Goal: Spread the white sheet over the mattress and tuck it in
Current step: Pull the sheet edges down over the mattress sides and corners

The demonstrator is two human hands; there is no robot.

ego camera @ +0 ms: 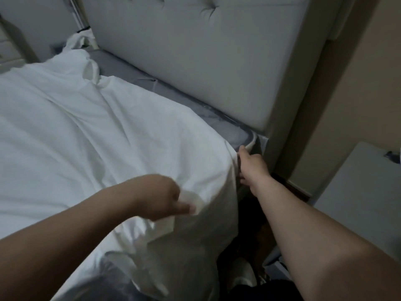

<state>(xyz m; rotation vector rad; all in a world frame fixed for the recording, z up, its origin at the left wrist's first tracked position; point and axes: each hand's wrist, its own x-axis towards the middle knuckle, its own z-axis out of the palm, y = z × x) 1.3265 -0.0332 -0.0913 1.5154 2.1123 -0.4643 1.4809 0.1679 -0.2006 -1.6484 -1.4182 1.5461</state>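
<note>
White cotton covers most of the bed: the sheet [91, 127] lies rumpled across the mattress [230, 132], whose grey head end shows bare along the headboard [195, 61] from upper left to centre right. I have my left hand [160, 197] low in the middle pinching a fold of the sheet, and my right hand [249, 168] at the corner gripping its hanging edge, fingers curled. To do this well I'd draw that edge up over the bare corner, keeping it taut, before tucking.
</note>
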